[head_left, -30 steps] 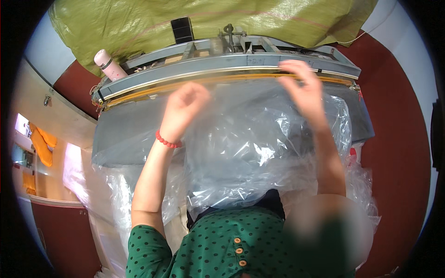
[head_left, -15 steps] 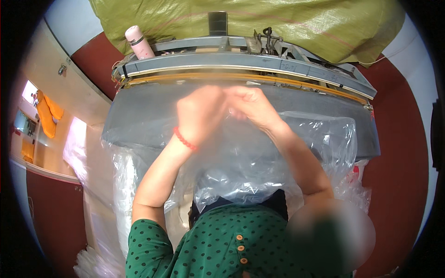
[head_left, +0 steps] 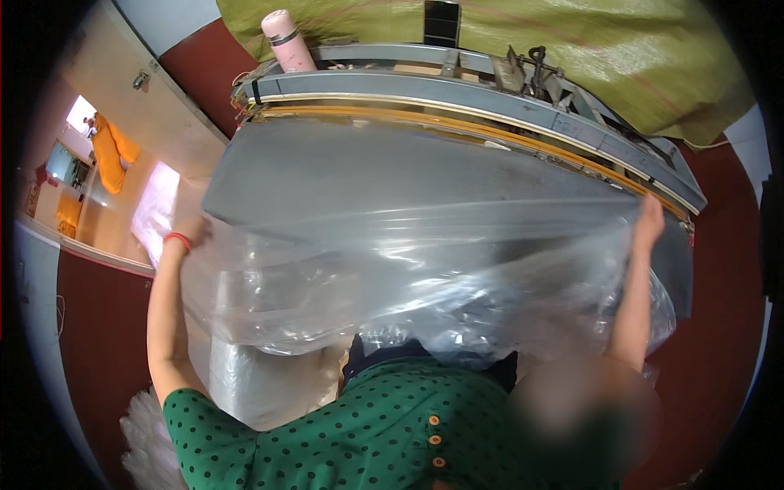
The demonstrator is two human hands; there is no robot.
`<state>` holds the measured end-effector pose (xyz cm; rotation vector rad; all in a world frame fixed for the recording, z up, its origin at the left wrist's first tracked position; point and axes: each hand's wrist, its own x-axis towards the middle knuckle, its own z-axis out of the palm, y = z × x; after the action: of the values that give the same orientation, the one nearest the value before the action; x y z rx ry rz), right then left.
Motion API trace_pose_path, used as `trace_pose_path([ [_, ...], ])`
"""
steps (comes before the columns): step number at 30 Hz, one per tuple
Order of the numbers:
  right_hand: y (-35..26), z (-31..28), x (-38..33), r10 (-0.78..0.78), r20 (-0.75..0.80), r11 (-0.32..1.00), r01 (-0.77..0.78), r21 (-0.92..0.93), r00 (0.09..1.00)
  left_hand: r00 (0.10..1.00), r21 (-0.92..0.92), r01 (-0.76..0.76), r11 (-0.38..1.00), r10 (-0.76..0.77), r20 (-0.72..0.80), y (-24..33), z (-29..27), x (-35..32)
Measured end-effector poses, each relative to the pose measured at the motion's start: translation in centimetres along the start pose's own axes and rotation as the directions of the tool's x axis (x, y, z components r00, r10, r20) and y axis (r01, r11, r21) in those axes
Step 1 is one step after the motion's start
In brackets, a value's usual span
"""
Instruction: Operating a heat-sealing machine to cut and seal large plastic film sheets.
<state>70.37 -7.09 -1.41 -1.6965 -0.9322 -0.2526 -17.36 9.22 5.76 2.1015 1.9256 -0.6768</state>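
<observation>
A wide sheet of clear plastic film [head_left: 408,273] is stretched between my two hands over the front part of a grey work surface [head_left: 392,167]. My right hand [head_left: 650,220] is closed on the film's right edge, close to the orange strip. At the far left my left hand [head_left: 194,235], below a red bracelet [head_left: 177,240], holds the opposite edge; its fingers are smeared by motion. The film's near part hangs in creased folds toward my lap.
A grey metal bar [head_left: 457,96] with orange strips [head_left: 408,119] spans the back of the surface. A pink flask [head_left: 287,41] stands behind its left end, and a metal clamp [head_left: 536,72] rises toward the right. A roll of clear plastic [head_left: 261,380] lies at the lower left.
My hands were together over the middle of the surface; now they are far apart, left and right. The film between them has been pulled out wide and taut.
</observation>
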Motion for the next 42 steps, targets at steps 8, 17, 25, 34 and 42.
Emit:
trace_pose_path([
  [8,11.2,-15.4,1.1,0.176,-0.221,0.613,-0.283,-0.738,0.959,0.175,-0.518,-0.088,0.851,-0.499,-0.849,4.1,-5.7,8.4],
  [17,10.6,-17.8,0.5,0.18,-0.234,0.38,-0.287,-0.879,0.955,0.747,-0.528,0.034,0.848,-0.372,-0.551,6.0,-0.3,18.4],
  [25,9.3,-16.6,1.2,0.189,-0.282,0.399,-0.336,-0.853,0.941,0.7,-0.678,-0.704,0.213,0.047,-0.712,36.9,-7.4,7.8],
  [34,10.3,-17.9,0.7,0.179,-0.392,0.558,-0.421,-0.715,0.902,0.171,-0.272,-0.955,0.116,0.967,-0.187,72.1,-1.5,-17.4],
  [42,10.9,-18.9,0.5,0.127,-0.433,0.779,-0.36,-0.514,0.892,0.206,-0.924,-0.274,-0.268,0.922,-0.328,75.3,-0.5,-19.6],
])
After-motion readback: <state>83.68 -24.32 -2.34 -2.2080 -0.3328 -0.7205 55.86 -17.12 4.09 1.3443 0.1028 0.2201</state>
